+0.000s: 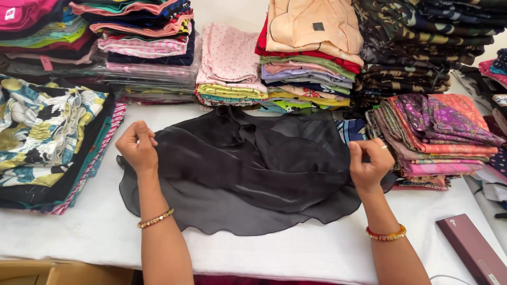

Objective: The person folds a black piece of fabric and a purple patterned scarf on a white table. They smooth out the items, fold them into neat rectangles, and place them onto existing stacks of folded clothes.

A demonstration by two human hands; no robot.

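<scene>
A sheer black cloth [243, 169] lies spread in loose folds on a white-covered table [317, 248]. My left hand [137, 148] pinches the cloth's left edge, fingers closed on the fabric. On the opposite side, my right hand [369, 162] grips the right edge the same way. Both wrists wear bangles. The cloth's lower hem curves toward me between my forearms.
Stacks of folded fabric ring the table: floral prints [47, 132] at left, pink and striped piles [142, 42] at back left, a pink dotted stack [229, 63], mixed colours [309, 58], camouflage [417, 47], purple-orange prints [438, 132]. A maroon box [472, 248] lies near right.
</scene>
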